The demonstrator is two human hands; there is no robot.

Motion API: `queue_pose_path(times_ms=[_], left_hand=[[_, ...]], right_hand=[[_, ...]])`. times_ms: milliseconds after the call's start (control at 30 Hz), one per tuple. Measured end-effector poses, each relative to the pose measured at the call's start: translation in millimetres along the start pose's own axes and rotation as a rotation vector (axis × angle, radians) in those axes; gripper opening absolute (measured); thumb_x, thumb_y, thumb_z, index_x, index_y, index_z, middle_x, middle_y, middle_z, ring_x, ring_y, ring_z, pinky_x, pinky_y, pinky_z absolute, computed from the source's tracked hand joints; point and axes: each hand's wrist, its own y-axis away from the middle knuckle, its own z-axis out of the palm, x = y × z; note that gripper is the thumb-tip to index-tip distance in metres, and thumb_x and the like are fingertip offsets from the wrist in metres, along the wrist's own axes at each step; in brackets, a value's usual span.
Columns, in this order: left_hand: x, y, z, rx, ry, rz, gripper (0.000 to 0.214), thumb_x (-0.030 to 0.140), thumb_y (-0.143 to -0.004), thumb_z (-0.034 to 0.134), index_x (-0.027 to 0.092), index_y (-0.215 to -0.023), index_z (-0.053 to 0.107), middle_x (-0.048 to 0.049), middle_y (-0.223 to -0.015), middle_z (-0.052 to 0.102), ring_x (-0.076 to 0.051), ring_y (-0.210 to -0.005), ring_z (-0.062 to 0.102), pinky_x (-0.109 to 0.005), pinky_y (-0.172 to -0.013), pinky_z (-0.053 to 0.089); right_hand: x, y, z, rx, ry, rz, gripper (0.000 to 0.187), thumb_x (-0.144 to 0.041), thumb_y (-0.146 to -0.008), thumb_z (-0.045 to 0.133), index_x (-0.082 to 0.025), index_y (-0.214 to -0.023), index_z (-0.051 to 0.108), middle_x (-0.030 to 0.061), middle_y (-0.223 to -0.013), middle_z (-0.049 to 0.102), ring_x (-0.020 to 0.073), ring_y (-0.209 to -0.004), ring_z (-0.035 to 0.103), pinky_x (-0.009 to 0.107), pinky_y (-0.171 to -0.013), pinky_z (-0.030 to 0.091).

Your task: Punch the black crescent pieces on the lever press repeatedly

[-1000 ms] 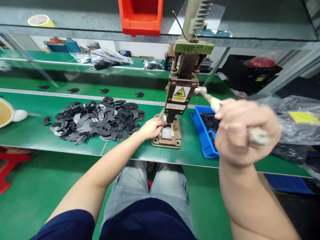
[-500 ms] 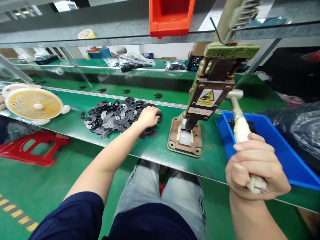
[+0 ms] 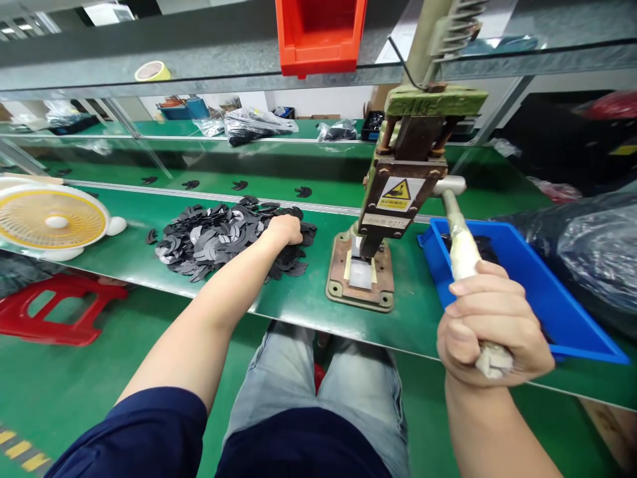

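A hand press (image 3: pixel 393 199) with a yellow warning label stands on the green bench (image 3: pixel 308 299). Its lever handle (image 3: pixel 460 249) slopes down toward me, and my right hand (image 3: pixel 492 325) is wrapped tight around its lower end. My left hand (image 3: pixel 284 229) rests on the right side of a heap of black crescent-shaped flat parts (image 3: pixel 223 236), fingers curled down into the pile; whether they hold a piece is hidden. A whitish block (image 3: pixel 361 273) sits on the press base under the ram.
A blue tray (image 3: pixel 527 292) with black parts lies right of the press. A small yellow and white fan (image 3: pixel 52 219) stands at the left. Single black parts (image 3: pixel 239 185) lie on the belt behind. An orange bin (image 3: pixel 318 33) hangs above, and a red stool (image 3: pixel 54 312) sits below.
My left hand left the press base and moved left onto the heap of black parts. My right hand has swung the lever down toward me.
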Motion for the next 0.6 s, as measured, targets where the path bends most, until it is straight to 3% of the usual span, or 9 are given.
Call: queue_pose_path(times_ms=[133,200,433,600], left_hand=[[-3.0,3.8,-1.9,0.028,0.001,-0.029,0.08,0.072,-0.087,0.061,0.012,-0.139,0.065,-0.0257,-0.137,0.068,-0.042,-0.128,0.065,-0.05,-0.108,0.052],[-0.7,5.0,-1.3,0.037,0.01,-0.06,0.083,0.073,-0.086,0.063,0.011,-0.143,0.061,-0.0256,-0.138,0.067,-0.043,-0.129,0.065,-0.052,-0.108,0.053],[6.5,15.0,-4.4,-0.018,0.078,-0.037,0.07,0.047,-0.088,0.068,0.005,-0.142,0.059,-0.029,-0.136,0.067,-0.041,-0.126,0.067,-0.045,-0.102,0.056],[-8.9,29.5,-5.3,0.093,0.126,0.0,0.047,0.025,-0.089,0.069,0.006,-0.131,0.066,-0.028,-0.128,0.071,-0.039,-0.124,0.069,-0.043,-0.105,0.055]], right_hand=[[0.0,0.7,1.7,0.022,-0.006,0.006,0.018,-0.021,-0.075,0.071,-0.023,-0.066,0.055,-0.0051,-0.065,0.064,0.0214,-0.072,0.068,0.062,-0.094,0.055],[0.8,0.6,1.8,0.008,-0.012,0.009,0.016,-0.02,-0.074,0.071,-0.023,-0.067,0.056,-0.0054,-0.066,0.065,0.0212,-0.072,0.068,0.062,-0.094,0.056],[4.7,1.4,0.5,0.016,-0.006,-0.042,0.019,-0.028,-0.079,0.07,-0.024,-0.067,0.056,-0.0049,-0.066,0.063,0.0193,-0.071,0.068,0.06,-0.094,0.058],[1.5,1.8,2.1,0.006,-0.006,-0.017,0.018,-0.025,-0.079,0.071,-0.023,-0.069,0.056,-0.0046,-0.068,0.065,0.0192,-0.075,0.069,0.061,-0.095,0.057]])
